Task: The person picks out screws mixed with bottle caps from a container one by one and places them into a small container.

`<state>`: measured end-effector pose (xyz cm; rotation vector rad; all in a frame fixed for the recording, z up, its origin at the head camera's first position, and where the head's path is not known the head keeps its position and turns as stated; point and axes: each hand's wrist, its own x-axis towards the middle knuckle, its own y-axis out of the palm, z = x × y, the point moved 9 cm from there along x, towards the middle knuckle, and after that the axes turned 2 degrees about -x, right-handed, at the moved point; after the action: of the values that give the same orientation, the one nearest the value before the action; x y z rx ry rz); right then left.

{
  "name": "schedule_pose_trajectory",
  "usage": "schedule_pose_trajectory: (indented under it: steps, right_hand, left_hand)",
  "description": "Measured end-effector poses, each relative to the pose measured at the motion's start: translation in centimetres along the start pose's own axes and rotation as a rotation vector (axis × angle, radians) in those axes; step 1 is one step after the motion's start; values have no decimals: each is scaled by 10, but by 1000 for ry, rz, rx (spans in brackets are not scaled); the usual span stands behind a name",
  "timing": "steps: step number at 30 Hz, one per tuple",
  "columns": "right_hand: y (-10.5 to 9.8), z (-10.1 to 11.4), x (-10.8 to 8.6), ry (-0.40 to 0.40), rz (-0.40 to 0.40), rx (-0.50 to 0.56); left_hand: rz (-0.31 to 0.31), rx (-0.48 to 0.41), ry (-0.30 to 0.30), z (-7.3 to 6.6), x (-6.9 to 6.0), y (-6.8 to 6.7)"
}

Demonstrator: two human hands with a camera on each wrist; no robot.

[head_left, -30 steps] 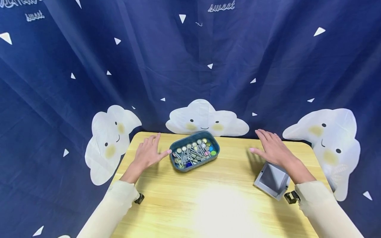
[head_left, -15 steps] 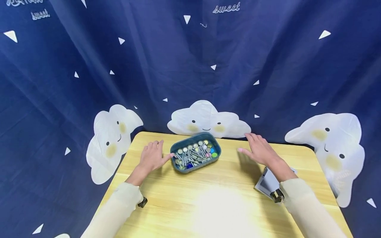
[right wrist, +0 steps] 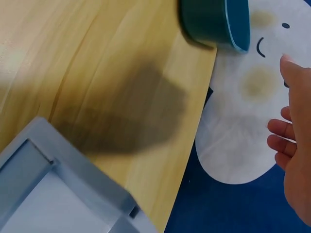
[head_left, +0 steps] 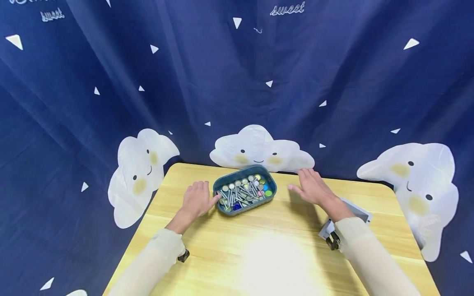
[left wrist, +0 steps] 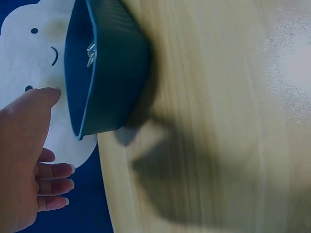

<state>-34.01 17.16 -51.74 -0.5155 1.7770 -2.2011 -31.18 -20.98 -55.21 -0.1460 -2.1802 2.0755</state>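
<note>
A dark teal tray (head_left: 246,187) sits at the far middle of the table, holding several silver screws or bolts (head_left: 242,193), round coin-like discs (head_left: 231,186) and a few coloured pieces. My left hand (head_left: 197,200) hovers at the tray's left end, thumb near the rim, fingers relaxed. In the left wrist view a gap shows between the thumb of the left hand (left wrist: 29,141) and the tray wall (left wrist: 121,73). To the right of the tray, my right hand (head_left: 312,188) hangs above the table with loosely extended fingers, holding nothing. The right wrist view shows this hand (right wrist: 299,131) apart from the tray.
A grey square box (head_left: 357,211) stands on the right of the wooden table (head_left: 237,242), partly hidden under the right forearm. Behind the table's far edge hangs a dark blue curtain (head_left: 222,82) with printed white clouds. Bright glare lies on the front middle of the tabletop.
My right hand has moved left toward the tray, its forearm now passing over the grey box. The left hand has shifted slightly right, closer to the tray. The tray stays in place.
</note>
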Motion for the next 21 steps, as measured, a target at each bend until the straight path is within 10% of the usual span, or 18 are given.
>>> schedule_pose_trajectory:
  steps: [21]
  right_hand:
    - [35,28,42,-127,40,-70]
  left_hand:
    - [22,81,-1,-15,2,20]
